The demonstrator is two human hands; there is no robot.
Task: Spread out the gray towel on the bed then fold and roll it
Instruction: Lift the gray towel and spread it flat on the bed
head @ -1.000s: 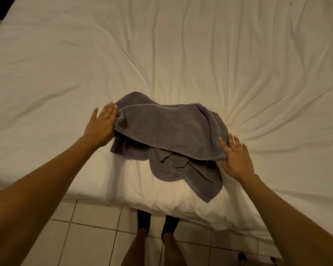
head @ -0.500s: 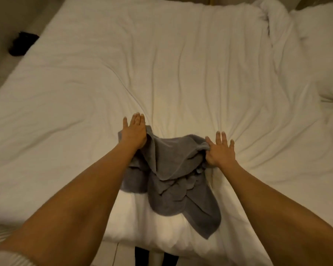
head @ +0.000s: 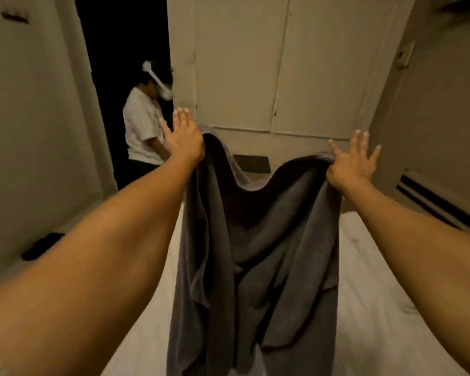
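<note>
The gray towel [head: 258, 256] hangs in the air in front of me, its top edge sagging between my two raised hands and its folds dropping out of view at the bottom. My left hand [head: 183, 138] holds the upper left corner, thumb side pinching the cloth while the fingers stretch upward. My right hand [head: 352, 162] holds the upper right corner the same way, fingers spread. The white bed [head: 369, 308] lies below, behind the towel.
Beige cupboard doors [head: 277, 77] stand straight ahead beyond the bed. Another person in a white shirt with a headset [head: 144, 126] stands in a dark doorway at the left. A dark object [head: 42, 245] lies on the floor at the left.
Both hands have lifted the towel off the bed and up into the air, and it now hangs lengthwise. My view has swung up from the bed to the far wall.
</note>
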